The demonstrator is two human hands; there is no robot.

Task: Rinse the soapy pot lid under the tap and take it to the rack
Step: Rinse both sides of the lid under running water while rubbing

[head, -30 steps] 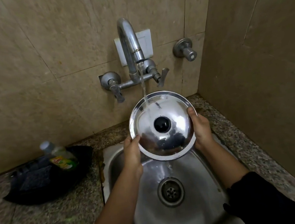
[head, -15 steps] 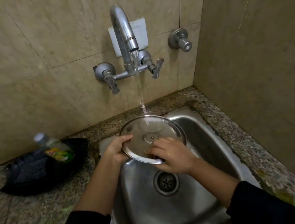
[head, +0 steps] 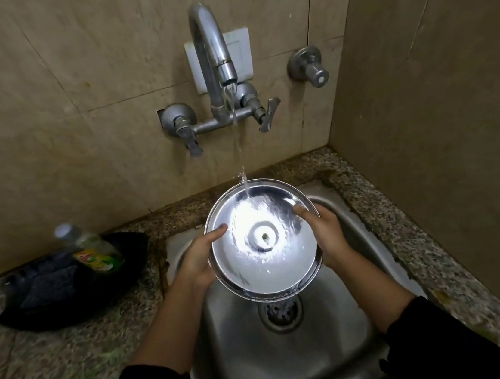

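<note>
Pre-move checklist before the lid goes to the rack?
1. Both hands on lid: ok, left hand and right hand grip opposite rim edges.
2. Water hitting lid: ok, tap stream lands on its underside.
3. Soap gone: cannot tell, glare hides it.
4. Knob side rinsed: cannot tell, faces down.
5. Runoff contained: ok, drains into sink.
6. Rack location: cannot tell, not in view.

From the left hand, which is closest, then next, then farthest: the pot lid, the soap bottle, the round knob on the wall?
From the left hand:
1. Pot lid, held by its left edge, touching.
2. Soap bottle, off to the left on the counter.
3. Round wall knob, up right on the wall, past the tap.
</note>
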